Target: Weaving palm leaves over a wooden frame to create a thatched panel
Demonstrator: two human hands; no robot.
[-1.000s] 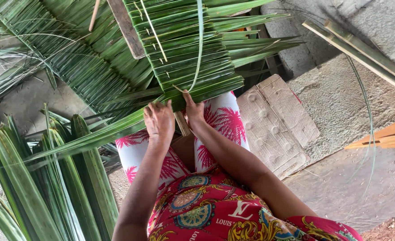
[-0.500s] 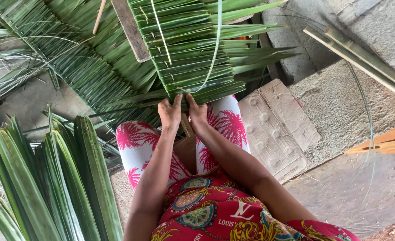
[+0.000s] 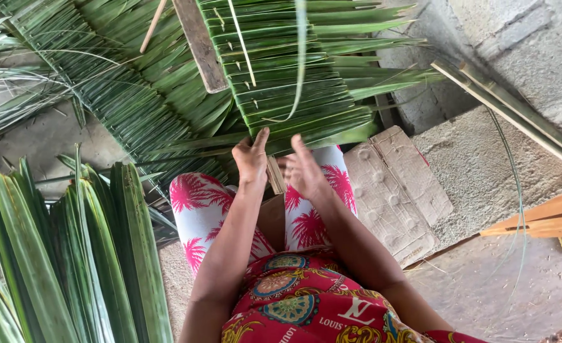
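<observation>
Since half a second ago both hands sit a little higher against the lower edge of the woven leaf panel, and the thin green strip above them has swung nearer the panel's middle.

Left hand (image 3: 250,160): fingers extended upward, fingertips touching the panel's bottom edge; not closed on anything that can be made out.

Right hand (image 3: 304,171): fingers spread and raised just beside the left, touching the same edge; whether it pinches a leaf cannot be told.

Woven palm-leaf panel (image 3: 293,82): flat rows of folded green leaves, lying over the person's knees and running away from them; loose leaf ends stick out on its right side.

Thin leaf strip (image 3: 300,57): arcs down across the panel's centre from the top of the view.

Pale stick (image 3: 242,43): threaded lengthwise through the rows, left of the strip.

Wooden slat (image 3: 198,44): grey-brown, lying slantwise just left of the panel.

Bundle of long palm leaves (image 3: 71,254): upright, near the person's left side.

Palm fronds (image 3: 103,95): spread on the floor, upper left.

Cardboard tray (image 3: 395,190): moulded, on the concrete floor just right of the right knee.

Bamboo poles (image 3: 515,114): leaning, far right.
</observation>
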